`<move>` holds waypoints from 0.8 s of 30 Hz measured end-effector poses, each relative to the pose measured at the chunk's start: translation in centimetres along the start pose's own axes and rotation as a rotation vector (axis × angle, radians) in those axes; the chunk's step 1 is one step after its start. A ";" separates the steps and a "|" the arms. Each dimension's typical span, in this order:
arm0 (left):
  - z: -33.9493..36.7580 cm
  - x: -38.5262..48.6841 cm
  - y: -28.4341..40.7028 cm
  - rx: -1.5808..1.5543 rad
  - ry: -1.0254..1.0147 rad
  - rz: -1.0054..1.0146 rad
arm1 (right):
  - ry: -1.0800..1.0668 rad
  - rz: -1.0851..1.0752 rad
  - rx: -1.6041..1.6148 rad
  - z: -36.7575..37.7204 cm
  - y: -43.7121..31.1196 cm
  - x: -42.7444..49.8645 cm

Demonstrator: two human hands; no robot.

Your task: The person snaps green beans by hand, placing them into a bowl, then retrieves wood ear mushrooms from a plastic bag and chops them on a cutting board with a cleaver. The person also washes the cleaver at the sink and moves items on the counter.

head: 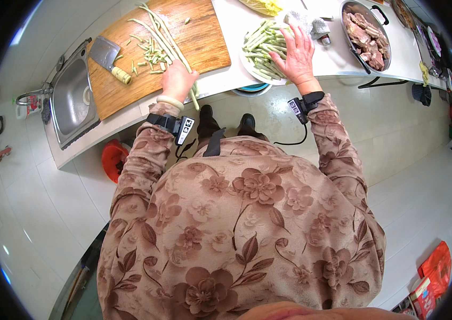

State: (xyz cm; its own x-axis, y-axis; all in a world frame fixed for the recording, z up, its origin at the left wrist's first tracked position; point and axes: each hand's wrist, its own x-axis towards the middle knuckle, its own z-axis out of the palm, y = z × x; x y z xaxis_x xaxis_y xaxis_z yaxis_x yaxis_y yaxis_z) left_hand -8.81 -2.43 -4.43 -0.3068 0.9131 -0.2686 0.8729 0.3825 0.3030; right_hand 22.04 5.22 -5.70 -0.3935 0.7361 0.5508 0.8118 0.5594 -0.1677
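My left hand (179, 81) is closed around several long green beans (165, 39) at the near edge of a wooden cutting board (202, 28); their lower ends stick out below the fist. Short cut bean pieces (153, 52) lie on the board beside them. Left of these rests a cleaver (106, 53), its light handle towards me. My right hand (298, 58), fingers spread, is over the right side of a white plate (248, 68) heaped with cut green beans (264, 42). Whether its fingertips touch the beans is unclear.
A metal pan (387, 60) of meat pieces (366, 40) stands at the right, near a grey cloth (318, 29). Leafy cabbage (264, 6) lies behind the plate. The steel sink (72, 96) is at the left, with a red bucket (112, 160) below the counter.
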 end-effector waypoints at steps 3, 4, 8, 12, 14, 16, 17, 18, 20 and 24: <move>0.2 0.4 0.0 0.039 -0.026 0.032 | 0.009 0.014 0.015 -0.7 -0.3 0.0; 0.2 0.6 -0.1 0.042 -0.036 0.032 | 0.044 0.003 0.042 -0.9 -0.6 0.1; 0.5 1.6 -1.1 -0.048 -0.099 0.013 | 0.139 0.049 0.116 -1.6 -2.7 0.6; 1.1 2.2 -2.1 -0.767 -0.309 -0.097 | -0.205 0.426 0.915 -0.7 -7.9 0.1; 1.4 2.0 -2.1 -1.207 -0.441 -0.256 | -0.459 0.615 1.216 0.2 -10.9 -0.2; 1.5 1.4 -1.8 -1.389 -0.498 -0.221 | -0.675 0.746 1.329 0.9 -13.1 -0.3; 1.5 1.2 -1.6 -1.496 -0.531 -0.190 | -0.781 0.804 1.319 1.1 -13.6 -0.3; 1.4 0.9 -1.4 -1.531 -0.547 -0.177 | -0.896 0.802 1.399 1.0 -13.6 -0.5; 1.1 0.4 -1.0 -1.532 -0.563 -0.174 | -1.002 0.690 1.398 0.9 -13.2 -0.7; 0.8 -0.6 0.0 -1.578 -0.461 -0.126 | -0.944 0.582 1.224 1.3 -12.5 -1.2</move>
State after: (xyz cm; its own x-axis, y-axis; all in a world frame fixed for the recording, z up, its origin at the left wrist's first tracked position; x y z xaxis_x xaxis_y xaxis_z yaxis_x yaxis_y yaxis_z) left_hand -8.36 -3.05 -4.99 0.0418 0.8612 -0.5065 -0.4599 0.4666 0.7555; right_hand 11.81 -2.21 -5.32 -0.6560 0.6423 -0.3963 0.3150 -0.2442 -0.9171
